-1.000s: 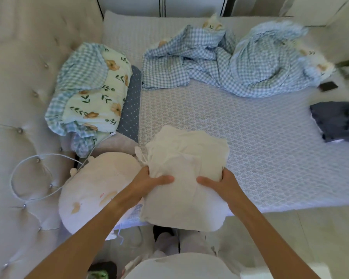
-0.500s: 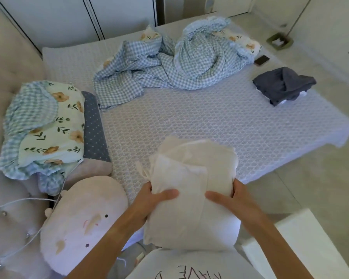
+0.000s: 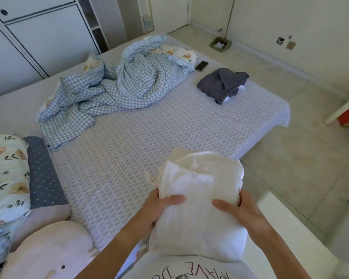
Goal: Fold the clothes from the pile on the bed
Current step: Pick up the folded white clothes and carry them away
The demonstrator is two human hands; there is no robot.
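A folded cream-white garment (image 3: 197, 200) is held up in front of my chest, above the near edge of the bed (image 3: 149, 137). My left hand (image 3: 159, 208) grips its left side with the thumb on top. My right hand (image 3: 240, 208) grips its right side the same way. A dark grey garment (image 3: 223, 83) lies bunched near the bed's far right corner, with a bit of white cloth under it.
A crumpled blue checked blanket (image 3: 113, 89) covers the far part of the bed. A phone (image 3: 201, 65) lies beside it. Floral and dotted pillows (image 3: 18, 174) and a pink plush toy (image 3: 46, 252) sit at the left. A white box (image 3: 294, 234) stands on the tiled floor at the right.
The view has swung to the right, toward the bed's far right corner. Both hands have kept their grip and carried the folded cream garment rightward, off the pink plush.
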